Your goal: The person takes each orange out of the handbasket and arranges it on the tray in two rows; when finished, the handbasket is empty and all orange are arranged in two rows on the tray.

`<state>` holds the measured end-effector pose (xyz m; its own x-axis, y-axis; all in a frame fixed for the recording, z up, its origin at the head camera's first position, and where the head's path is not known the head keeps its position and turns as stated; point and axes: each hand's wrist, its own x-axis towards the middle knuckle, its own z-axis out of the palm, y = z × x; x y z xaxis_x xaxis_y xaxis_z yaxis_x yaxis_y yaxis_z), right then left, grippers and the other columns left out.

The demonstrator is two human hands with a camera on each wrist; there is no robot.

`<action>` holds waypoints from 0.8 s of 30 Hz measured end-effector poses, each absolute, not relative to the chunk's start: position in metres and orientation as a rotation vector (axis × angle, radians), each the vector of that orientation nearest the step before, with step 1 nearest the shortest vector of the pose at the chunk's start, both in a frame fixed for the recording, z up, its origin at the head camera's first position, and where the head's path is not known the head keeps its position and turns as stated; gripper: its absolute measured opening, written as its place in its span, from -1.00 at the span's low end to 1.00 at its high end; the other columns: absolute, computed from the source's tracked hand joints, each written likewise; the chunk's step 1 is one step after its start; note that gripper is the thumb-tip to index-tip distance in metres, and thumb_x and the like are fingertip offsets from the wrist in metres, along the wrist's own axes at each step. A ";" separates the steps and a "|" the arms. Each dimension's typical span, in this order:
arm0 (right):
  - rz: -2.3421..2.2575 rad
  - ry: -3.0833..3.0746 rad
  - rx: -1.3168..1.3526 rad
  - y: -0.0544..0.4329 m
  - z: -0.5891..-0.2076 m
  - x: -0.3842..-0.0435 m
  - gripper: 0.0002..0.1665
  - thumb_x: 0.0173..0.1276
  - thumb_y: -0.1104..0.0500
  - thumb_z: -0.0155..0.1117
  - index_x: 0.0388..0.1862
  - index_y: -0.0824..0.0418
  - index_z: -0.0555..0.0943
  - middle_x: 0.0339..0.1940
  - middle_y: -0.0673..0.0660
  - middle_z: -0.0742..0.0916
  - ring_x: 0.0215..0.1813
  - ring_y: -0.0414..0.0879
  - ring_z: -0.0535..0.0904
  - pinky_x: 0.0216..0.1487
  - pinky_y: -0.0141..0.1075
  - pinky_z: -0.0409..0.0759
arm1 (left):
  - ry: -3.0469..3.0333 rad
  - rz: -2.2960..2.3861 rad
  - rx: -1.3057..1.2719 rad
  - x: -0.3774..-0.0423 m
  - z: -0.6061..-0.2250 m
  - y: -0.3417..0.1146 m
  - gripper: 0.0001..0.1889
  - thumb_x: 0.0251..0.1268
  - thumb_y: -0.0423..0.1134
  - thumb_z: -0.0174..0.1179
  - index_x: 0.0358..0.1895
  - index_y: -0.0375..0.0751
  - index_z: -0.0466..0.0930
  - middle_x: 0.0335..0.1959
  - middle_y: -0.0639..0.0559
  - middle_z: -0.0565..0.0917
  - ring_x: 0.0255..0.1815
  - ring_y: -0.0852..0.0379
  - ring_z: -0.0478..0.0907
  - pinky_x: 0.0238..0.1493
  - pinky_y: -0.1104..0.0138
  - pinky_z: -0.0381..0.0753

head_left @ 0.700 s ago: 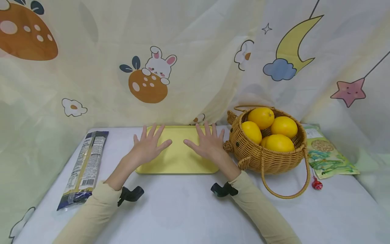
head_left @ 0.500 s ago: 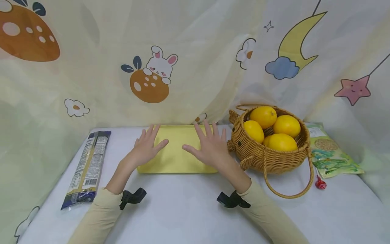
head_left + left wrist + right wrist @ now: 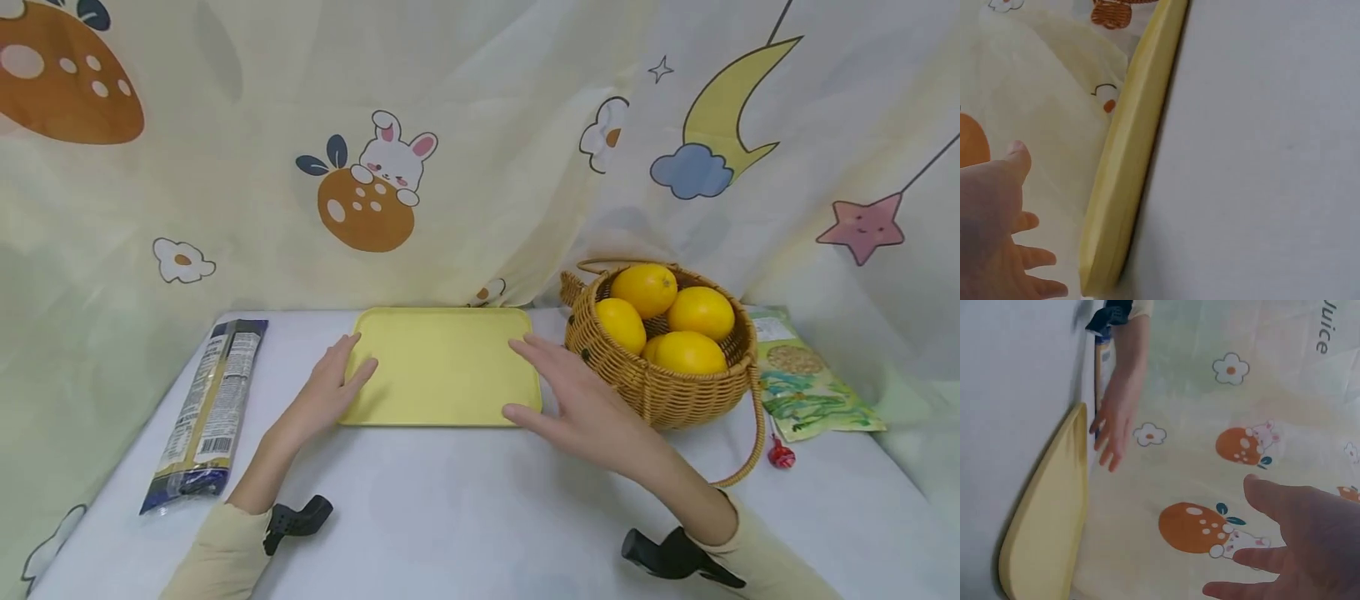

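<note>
Currently, the yellow tray (image 3: 442, 367) lies on the tabletop (image 3: 465, 508), left of the wicker basket (image 3: 682, 404) and between the left hand (image 3: 326, 387) and right hand (image 3: 588, 404), both with fingers extended, thumbs apart.

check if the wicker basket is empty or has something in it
Not empty: yellow fruits lie inside the wicker basket, visible through its open top. What lies beneath them is hidden.

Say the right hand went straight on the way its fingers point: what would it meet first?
Probably the yellow tray: in the head view it lies in line ahead of the right hand. Height is unclear, though: the hand may clear it and reach the patterned curtain.
</note>
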<state>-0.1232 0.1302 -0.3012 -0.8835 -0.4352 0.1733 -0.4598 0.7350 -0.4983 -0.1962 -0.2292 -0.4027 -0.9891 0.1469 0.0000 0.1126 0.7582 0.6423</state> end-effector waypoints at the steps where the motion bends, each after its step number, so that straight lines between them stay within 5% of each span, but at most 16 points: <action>1: 0.889 -2.878 0.745 0.138 -0.298 -0.122 -0.12 0.30 -0.23 0.26 0.51 0.01 0.22 0.52 0.13 0.34 0.52 0.10 0.25 0.46 0.17 0.27 | 2.896 1.049 0.206 -0.195 -0.405 -0.230 -0.15 0.46 0.28 -0.19 0.54 -0.29 -0.11 0.57 -0.36 -0.09 0.59 -0.35 -0.21 0.52 -0.25 -0.15; 11: 0.902 -2.881 0.662 0.205 -0.264 -0.147 -0.27 0.43 -0.08 0.17 0.45 0.21 0.26 0.43 0.25 0.42 0.40 0.24 0.35 0.30 0.25 0.41 | 2.880 1.066 0.148 -0.185 -0.420 -0.234 -0.13 0.45 0.29 -0.21 0.54 -0.32 -0.13 0.57 -0.38 -0.11 0.58 -0.37 -0.20 0.50 -0.29 -0.14; 24: 0.415 -3.067 0.619 0.255 -0.254 -0.241 -0.09 0.27 -0.06 0.35 0.43 0.37 0.23 0.39 0.50 0.35 0.37 0.42 0.26 0.33 0.35 0.29 | 2.889 0.996 0.202 -0.190 -0.439 -0.242 -0.06 0.42 0.28 -0.13 0.55 -0.32 -0.29 0.57 -0.36 -0.13 0.58 -0.38 -0.27 0.52 -0.25 -0.22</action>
<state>-0.2413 0.2555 -0.2535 -0.9230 -0.3831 0.0372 -0.3792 0.8885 -0.2584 -0.1901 -0.2418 -0.4390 -0.9882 0.1498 -0.0318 0.0984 0.7802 0.6177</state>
